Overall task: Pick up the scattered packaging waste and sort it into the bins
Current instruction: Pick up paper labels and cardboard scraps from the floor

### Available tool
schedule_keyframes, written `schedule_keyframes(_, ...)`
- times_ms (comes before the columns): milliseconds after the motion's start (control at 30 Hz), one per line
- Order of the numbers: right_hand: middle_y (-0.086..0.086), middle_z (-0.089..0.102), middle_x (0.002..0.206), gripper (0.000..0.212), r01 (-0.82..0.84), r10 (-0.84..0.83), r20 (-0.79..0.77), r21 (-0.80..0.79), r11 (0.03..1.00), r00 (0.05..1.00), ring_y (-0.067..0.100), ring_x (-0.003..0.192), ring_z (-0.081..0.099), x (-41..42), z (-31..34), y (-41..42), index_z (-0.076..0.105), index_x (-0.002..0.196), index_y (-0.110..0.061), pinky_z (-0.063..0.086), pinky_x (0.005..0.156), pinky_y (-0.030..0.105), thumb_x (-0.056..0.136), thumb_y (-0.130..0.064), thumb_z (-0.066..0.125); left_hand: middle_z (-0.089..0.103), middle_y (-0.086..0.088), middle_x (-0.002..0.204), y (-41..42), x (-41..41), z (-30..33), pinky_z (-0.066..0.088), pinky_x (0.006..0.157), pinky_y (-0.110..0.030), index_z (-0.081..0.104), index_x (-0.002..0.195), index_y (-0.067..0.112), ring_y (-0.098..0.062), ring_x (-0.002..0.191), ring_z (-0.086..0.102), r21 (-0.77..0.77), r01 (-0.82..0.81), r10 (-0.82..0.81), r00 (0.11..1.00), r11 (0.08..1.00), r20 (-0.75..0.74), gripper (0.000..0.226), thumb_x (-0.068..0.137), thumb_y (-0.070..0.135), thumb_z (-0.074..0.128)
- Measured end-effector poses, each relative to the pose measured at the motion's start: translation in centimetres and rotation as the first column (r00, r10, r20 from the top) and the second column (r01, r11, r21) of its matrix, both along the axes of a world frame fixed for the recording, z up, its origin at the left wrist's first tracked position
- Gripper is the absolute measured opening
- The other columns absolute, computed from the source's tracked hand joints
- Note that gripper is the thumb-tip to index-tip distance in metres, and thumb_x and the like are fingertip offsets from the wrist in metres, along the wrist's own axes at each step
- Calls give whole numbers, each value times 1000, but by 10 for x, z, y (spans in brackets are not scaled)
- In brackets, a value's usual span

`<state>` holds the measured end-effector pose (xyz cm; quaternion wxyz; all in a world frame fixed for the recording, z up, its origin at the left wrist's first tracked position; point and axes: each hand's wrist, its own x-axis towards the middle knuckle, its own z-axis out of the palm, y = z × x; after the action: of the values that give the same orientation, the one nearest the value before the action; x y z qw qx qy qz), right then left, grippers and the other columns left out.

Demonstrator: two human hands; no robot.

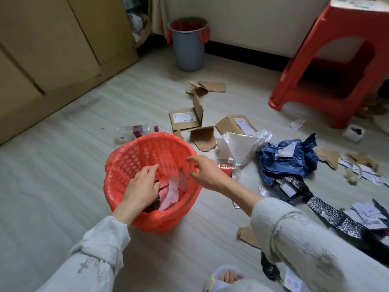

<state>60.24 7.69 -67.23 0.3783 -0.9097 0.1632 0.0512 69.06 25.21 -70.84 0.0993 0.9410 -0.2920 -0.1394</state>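
A red basket bin [126,157] lined with a red bag stands on the floor in front of me, with pink and dark wrappers [168,194] in its bottom. My left hand [142,186] reaches down inside it, fingers spread over the wrappers. My right hand [204,171] hovers at the bin's right rim, fingers relaxed and holding nothing. Right of the bin lie a red-labelled bottle [226,168], a clear plastic bag [242,146], a blue plastic bag [288,163] and cardboard pieces [203,139].
A grey bin [188,53] with a red liner stands by the far wall. A red plastic stool [328,66] is at the right. A clear bottle [134,131] lies behind the red bin. Torn paper and black patterned packaging [328,211] litter the right floor. Wooden cabinets line the left.
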Motion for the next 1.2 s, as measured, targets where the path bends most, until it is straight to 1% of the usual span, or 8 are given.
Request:
schedule_keyframes(200, 6, 59, 128, 37, 57, -60, -81, -38, 998, 995, 21, 114, 56, -52, 20, -37, 53, 128, -14, 41, 97, 29, 92, -18, 52, 55, -8, 123, -53, -34, 21, 42, 97, -40, 52, 126, 10, -27, 114, 52, -371, 249, -211, 967, 895, 141, 39, 87, 4, 49)
schedule_keyframes(400, 4, 61, 126, 34, 137, -170, -323, -121, 983, 931, 20, 110, 58, -168, 6, -101, 52, 128, -15, 46, 96, 36, 95, -24, 49, 57, -5, 114, -132, -110, 7, 48, 82, -39, 55, 120, 13, -25, 105, 53, -443, 487, -465, 869, 753, 166, 33, 88, 8, 48)
schedule_keyframes(567, 6, 59, 127, 33, 319, -417, -389, -291, 902, 822, 23, 116, 54, -256, -57, -137, 52, 127, -17, 44, 95, 33, 95, -19, 44, 48, -2, 128, -173, -161, -57, 45, 87, -36, 44, 132, 20, -21, 114, 48, -268, 630, -654, 757, 729, 3, 37, 95, 21, 44)
schedule_keyframes(767, 6, 39, 140, 45, 182, -309, -570, -268, 946, 761, 25, 128, 37, -308, -161, -127, 38, 138, -16, 41, 98, 39, 94, -19, 42, 40, -6, 137, -192, -203, -153, 41, 95, -36, 38, 137, 20, -26, 121, 43, -79, 720, -717, 661, 689, -220, 48, 91, 30, 50)
schedule_keyframes(900, 9, 22, 151, 70, 333, -408, -563, -237, 913, 719, 25, 137, 24, -309, -205, -135, 22, 144, -9, 30, 108, 36, 90, -38, 55, 11, -9, 155, -195, -225, -192, 22, 111, -41, 22, 145, 23, -28, 141, 15, 47, 751, -714, 643, 659, -277, 70, 87, 45, 54)
schedule_keyframes(1033, 12, 1, 156, 99, 228, -375, -591, -309, 923, 715, 26, 144, 6, -307, -237, -138, 8, 147, -9, 13, 116, 40, 79, -62, 56, -11, -9, 156, -202, -242, -223, 5, 114, -46, 3, 148, 30, -28, 144, -7, 118, 778, -730, 622, 617, -282, 94, 77, 61, 56)
schedule_keyframes(1133, 9, -16, 156, 100, 159, -331, -608, -320, 934, 722, 25, 145, -10, -316, -251, -130, -4, 149, -15, 3, 117, 42, 81, -57, 56, 22, -19, 151, -201, -247, -235, 27, 105, -57, 28, 144, 22, -39, 137, 26, 112, 769, -743, 638, 629, -201, 107, 55, 58, 76)
schedule_keyframes(1200, 6, -16, 156, 89, 122, -288, -576, -310, 943, 765, 24, 145, -10, -322, -253, -130, -3, 149, -18, 1, 116, 39, 87, -45, 55, 48, -19, 136, -201, -243, -242, 44, 90, -53, 41, 130, 24, -36, 123, 48, 87, 769, -756, 638, 633, -143, 103, 42, 54, 84)
